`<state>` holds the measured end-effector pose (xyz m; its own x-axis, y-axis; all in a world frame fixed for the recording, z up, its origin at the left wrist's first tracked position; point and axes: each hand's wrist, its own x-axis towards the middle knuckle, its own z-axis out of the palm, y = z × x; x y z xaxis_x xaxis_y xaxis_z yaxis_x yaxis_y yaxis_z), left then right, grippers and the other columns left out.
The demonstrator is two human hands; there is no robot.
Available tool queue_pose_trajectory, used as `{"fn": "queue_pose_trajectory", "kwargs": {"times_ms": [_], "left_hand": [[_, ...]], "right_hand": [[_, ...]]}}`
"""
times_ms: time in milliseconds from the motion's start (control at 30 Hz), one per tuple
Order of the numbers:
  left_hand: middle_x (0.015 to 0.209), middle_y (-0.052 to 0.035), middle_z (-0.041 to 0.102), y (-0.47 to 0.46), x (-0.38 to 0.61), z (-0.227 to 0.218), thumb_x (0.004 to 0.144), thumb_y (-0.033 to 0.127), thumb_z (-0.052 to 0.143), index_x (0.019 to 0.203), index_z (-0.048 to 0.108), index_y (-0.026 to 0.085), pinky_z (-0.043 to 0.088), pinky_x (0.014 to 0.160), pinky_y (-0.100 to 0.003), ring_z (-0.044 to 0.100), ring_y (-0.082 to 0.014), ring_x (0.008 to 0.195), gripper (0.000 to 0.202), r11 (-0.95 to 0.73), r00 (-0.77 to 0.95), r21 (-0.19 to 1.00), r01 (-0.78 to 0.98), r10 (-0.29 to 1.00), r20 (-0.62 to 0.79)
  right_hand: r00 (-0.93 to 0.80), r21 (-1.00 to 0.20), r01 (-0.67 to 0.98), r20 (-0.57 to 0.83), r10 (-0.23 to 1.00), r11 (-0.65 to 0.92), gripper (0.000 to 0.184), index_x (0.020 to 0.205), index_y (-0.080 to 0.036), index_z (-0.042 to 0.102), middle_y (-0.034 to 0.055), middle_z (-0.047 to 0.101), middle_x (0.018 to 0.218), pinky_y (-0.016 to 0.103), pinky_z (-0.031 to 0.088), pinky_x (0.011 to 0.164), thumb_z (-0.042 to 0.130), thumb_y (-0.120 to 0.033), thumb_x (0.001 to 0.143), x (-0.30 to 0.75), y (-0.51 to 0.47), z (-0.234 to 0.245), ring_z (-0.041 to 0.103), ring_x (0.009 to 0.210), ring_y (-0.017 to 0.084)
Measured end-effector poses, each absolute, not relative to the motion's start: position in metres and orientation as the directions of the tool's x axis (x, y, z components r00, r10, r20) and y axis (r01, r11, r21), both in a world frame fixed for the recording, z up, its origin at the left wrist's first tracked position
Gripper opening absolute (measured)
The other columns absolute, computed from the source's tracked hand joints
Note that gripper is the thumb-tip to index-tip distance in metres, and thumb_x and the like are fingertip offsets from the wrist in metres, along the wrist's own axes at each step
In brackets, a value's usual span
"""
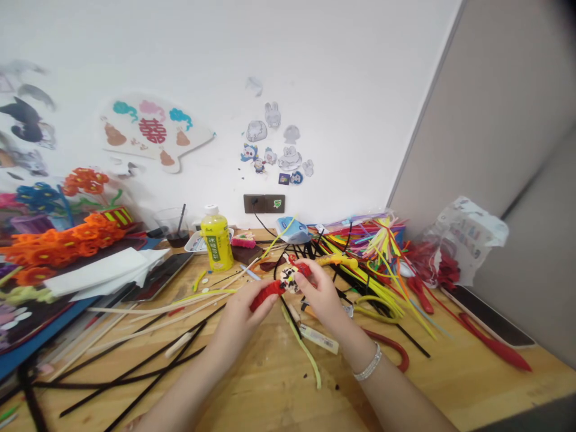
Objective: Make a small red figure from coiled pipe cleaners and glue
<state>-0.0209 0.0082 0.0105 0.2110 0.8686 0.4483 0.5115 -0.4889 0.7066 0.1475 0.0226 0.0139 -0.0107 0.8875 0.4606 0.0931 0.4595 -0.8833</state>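
Your left hand (pixel 246 305) and right hand (pixel 321 295) grasped the elongated red-and-white, black-speckled fuzzy piece (pixel 288 279) between them. Manual adjustment appeared underway; the next move likely called for steady left-hand support.

Room lies between the forearms (pixel 198 363); beyond, bottle (pixel 216 240) and seemingly tangled stems (pixel 369 289) obstruct.

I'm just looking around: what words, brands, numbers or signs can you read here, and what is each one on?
"囍", in red, on the white fan-shaped cutout.
"冰糖", on the yellow bottle; the characters below it are too blurred to read.
Too small or blurred to read: the print on the blue packet, the pale strip and the crumpled plastic bag.
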Motion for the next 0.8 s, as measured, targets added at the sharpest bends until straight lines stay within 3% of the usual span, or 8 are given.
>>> {"fn": "queue_pose_trajectory", "kwargs": {"times_ms": [267, 567, 667, 800], "left_hand": [[0.089, -0.0092, 0.069, 0.002, -0.017, 0.014, 0.078, 0.034, 0.052, 0.092, 0.063, 0.017, 0.048, 0.072, -0.035, 0.062, -0.0239, 0.078, 0.024, -0.494, 0.174, 0.659, 0.567, 0.854, 0.490], [0.090, -0.0071, 0.069, 0.005, -0.012, 0.007, 0.077, 0.033, 0.055, 0.094, 0.063, 0.020, 0.045, 0.076, -0.035, 0.061, -0.0242, 0.081, 0.023, -0.468, 0.139, 0.733, 0.494, 0.874, 0.465], [0.092, -0.0063, 0.069, 0.004, -0.007, 0.005, 0.077, 0.036, 0.053, 0.093, 0.064, 0.021, 0.043, 0.079, -0.034, 0.059, -0.0244, 0.087, 0.024, -0.391, 0.125, 0.849, 0.356, 0.920, 0.372], [0.084, -0.0042, 0.069, 0.000, 0.000, 0.003, 0.073, 0.045, 0.058, 0.085, 0.067, 0.020, 0.043, 0.075, -0.030, 0.058, -0.0231, 0.085, 0.029, -0.168, 0.137, 0.979, 0.113, 0.979, 0.152]], "right_hand": [[-0.057, -0.862, 0.149, 0.481, 0.875, 0.484, 0.024, 0.100, -0.018, 0.055, 0.0045, 0.062, 0.094, 0.028, 0.046, 0.075, 0.052, -0.031, 0.080, 0.149, 0.023, 0.015, 0.057, 0.083, 0.017], [-0.135, -0.861, 0.088, 0.489, 0.862, 0.502, 0.025, 0.103, -0.020, 0.054, 0.0040, 0.061, 0.096, 0.028, 0.046, 0.077, 0.053, -0.032, 0.082, 0.154, 0.031, 0.008, 0.058, 0.087, 0.016], [-0.148, -0.871, 0.047, 0.478, 0.866, 0.489, 0.026, 0.104, -0.020, 0.054, 0.0042, 0.060, 0.100, 0.029, 0.046, 0.080, 0.054, -0.032, 0.081, 0.158, 0.033, 0.010, 0.057, 0.090, 0.016], [-0.161, -0.876, 0.025, 0.472, 0.867, 0.481, 0.027, 0.103, -0.021, 0.054, 0.0045, 0.060, 0.103, 0.031, 0.044, 0.084, 0.057, -0.030, 0.078, 0.163, 0.033, 0.018, 0.056, 0.095, 0.017]]}}
